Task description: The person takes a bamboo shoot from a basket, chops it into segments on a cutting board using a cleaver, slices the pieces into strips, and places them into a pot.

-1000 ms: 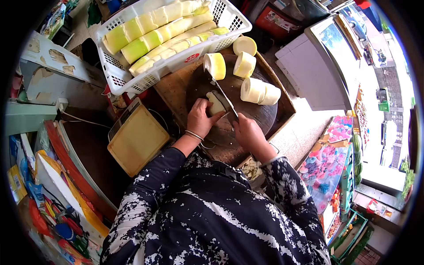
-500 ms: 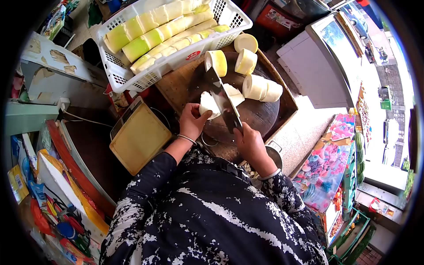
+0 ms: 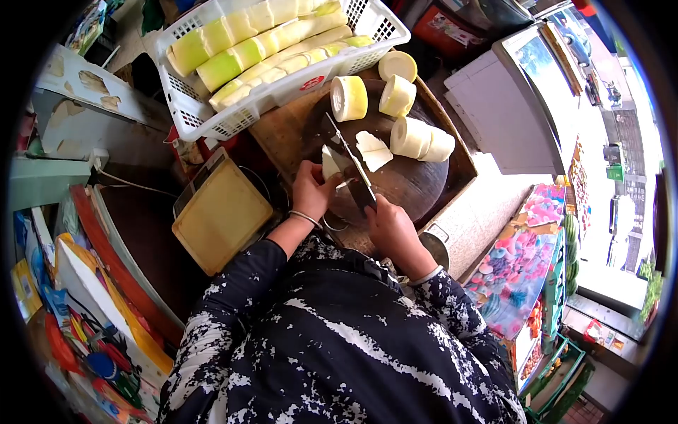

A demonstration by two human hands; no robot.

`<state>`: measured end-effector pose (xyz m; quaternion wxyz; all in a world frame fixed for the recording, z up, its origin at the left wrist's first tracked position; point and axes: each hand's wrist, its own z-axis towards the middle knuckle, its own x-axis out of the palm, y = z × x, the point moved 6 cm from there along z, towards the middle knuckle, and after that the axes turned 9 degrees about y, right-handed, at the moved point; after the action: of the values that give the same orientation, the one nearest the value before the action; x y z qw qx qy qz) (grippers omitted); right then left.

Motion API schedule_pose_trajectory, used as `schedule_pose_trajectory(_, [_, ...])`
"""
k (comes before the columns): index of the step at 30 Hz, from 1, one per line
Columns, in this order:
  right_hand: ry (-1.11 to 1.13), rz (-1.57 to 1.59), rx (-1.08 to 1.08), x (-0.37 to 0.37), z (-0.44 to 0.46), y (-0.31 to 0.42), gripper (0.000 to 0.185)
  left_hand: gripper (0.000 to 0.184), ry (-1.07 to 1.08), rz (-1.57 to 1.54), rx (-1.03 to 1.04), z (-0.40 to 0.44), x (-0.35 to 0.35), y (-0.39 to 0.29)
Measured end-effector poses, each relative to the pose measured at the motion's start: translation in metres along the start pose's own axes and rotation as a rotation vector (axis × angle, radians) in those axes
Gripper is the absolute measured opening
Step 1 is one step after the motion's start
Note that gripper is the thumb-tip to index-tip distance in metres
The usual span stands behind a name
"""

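My left hand pinches a white piece of bamboo shoot over the round dark chopping block. In my right hand is the handle of a cleaver, its blade edge-on beside the held piece and close to my left fingertips. Right of the blade lies a flat pale slice. Thick, cut bamboo shoot sections stand or lie at the block's far side, among them an upright one, one beside it and a pair lying end to end.
Beyond the block, a white plastic basket holds long bamboo shoots. A wooden tray surrounds the block. To the left sits a scale with a tan platform; a metal pot stands near my right wrist.
The cleaver has turned from showing its flat side to nearly edge-on, shifting slightly left and toward me. The flat slice is now fully visible. The held piece looks narrower.
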<state>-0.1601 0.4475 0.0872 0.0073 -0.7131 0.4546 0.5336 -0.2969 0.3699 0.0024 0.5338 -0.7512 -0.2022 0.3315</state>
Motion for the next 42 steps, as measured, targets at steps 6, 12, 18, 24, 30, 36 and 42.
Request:
schedule_pose_trajectory(6, [-0.063,-0.027,-0.045,0.011,0.014,-0.004,0.016,0.036,-0.053,0.017,-0.02,-0.002,-0.005,-0.004])
schedule_pose_trajectory(12, [-0.145,0.039,0.122,-0.035,-0.033,-0.037,0.017,0.044,-0.091,0.193,0.306,-0.005,-0.008,-0.031])
schedule_pose_trajectory(18, [-0.177,-0.113,0.079,-0.055,-0.048,-0.081,0.014,0.04,-0.11,0.649,0.624,0.0,0.018,-0.08])
schedule_pose_trajectory(24, [-0.24,-0.035,0.055,-0.056,-0.056,-0.084,0.014,0.04,-0.038,0.773,0.664,0.015,0.052,-0.089])
schedule_pose_trajectory(30, [-0.252,-0.023,0.06,-0.055,-0.058,-0.091,0.014,0.026,0.124,0.747,0.561,0.017,0.053,-0.078])
schedule_pose_trajectory(36, [-0.209,-0.03,0.006,-0.058,-0.052,-0.085,0.014,0.033,0.249,0.694,0.762,0.004,0.045,-0.082])
schedule_pose_trajectory(42, [-0.142,-0.094,-0.026,-0.056,-0.039,-0.08,0.015,0.036,0.234,0.763,0.751,0.005,0.051,-0.081])
